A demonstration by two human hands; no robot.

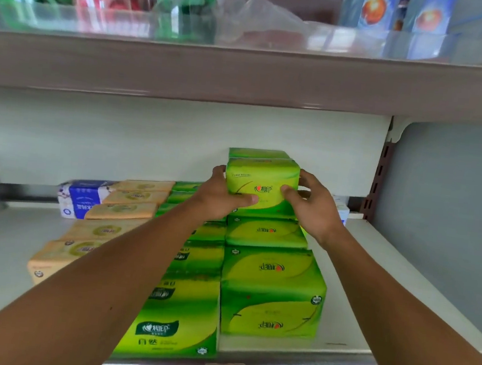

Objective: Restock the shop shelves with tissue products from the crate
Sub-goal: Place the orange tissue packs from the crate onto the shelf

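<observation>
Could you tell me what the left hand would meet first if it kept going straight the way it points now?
The left hand already grips the green pack, so it pushes that first. Behind it sits another green pack, then likely the white back panel, though depth is hard to judge.

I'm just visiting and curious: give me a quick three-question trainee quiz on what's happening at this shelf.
1. True or false: both hands grip the raised green tissue pack.
2. Which packs lie left of the green ones? A) beige packs B) red boxes C) glass bottles
3. Fill in: the held pack sits on a second tier, above the ____ row of green packs.

Key:
1. True; left hand and right hand hold its sides.
2. A, the beige packs.
3. Right, above the right-row packs.
</observation>
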